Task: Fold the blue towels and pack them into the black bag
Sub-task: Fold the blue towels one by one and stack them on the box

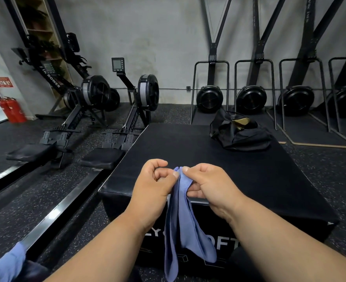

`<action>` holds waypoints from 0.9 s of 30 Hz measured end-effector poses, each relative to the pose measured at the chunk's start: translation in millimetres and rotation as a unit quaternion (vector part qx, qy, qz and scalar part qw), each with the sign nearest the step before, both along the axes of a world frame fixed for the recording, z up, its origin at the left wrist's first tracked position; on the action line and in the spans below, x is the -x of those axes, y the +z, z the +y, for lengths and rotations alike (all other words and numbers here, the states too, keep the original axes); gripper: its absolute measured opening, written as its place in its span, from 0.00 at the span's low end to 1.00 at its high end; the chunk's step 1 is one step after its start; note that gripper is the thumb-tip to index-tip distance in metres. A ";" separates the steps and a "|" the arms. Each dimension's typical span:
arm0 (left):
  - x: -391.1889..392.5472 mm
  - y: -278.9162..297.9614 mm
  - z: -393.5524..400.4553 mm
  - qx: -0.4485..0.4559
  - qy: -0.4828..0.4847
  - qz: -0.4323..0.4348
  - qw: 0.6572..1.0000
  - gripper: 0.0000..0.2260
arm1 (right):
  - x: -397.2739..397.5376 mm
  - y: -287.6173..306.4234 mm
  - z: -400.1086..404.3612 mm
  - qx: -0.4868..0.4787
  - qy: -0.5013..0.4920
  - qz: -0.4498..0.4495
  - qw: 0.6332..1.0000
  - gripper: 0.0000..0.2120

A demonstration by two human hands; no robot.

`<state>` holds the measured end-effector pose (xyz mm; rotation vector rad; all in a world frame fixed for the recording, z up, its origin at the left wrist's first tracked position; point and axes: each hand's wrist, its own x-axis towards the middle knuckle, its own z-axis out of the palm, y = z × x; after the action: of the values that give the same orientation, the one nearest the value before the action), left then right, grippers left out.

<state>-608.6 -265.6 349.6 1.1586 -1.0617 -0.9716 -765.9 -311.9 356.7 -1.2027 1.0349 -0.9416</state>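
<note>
Over a black box [188, 151], left hand [154, 184] and right hand [210, 185] each pinch a hanging blue towel [181, 224].

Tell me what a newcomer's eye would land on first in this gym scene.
First, the blue towel hanging front and centre, pinched at its top corners by the left hand and right hand over the near edge of the black padded box. Next, the open black bag on the box's far right corner, then the rowing machines at left.
</note>
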 end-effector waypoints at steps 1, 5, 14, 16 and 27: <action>-0.2 0.5 0.2 0.006 0.004 -0.004 1.000 0.13 | -0.4 0.9 0.6 0.000 -0.011 -0.003 1.000 0.11; 1.9 0.9 2.2 0.028 0.004 -0.007 1.000 0.13 | -4.6 4.5 3.9 -0.003 -0.012 -0.017 1.000 0.13; -1.4 -6.2 6.3 0.036 -0.019 -0.020 0.999 0.28 | -5.3 7.6 4.7 -0.073 0.001 -0.074 0.995 0.26; -4.4 -7.7 4.7 0.039 -0.002 -0.020 0.999 0.27 | -5.2 5.9 4.4 -0.078 0.023 -0.086 0.993 0.28; -38.0 9.3 -10.3 0.049 -0.030 0.067 0.996 0.26 | 9.7 -14.9 -10.8 0.093 -0.003 0.123 0.988 0.14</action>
<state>-570.6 -276.0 358.9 0.9719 -1.0285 -1.0176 -775.6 -322.7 341.9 -1.5016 1.1646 -0.9257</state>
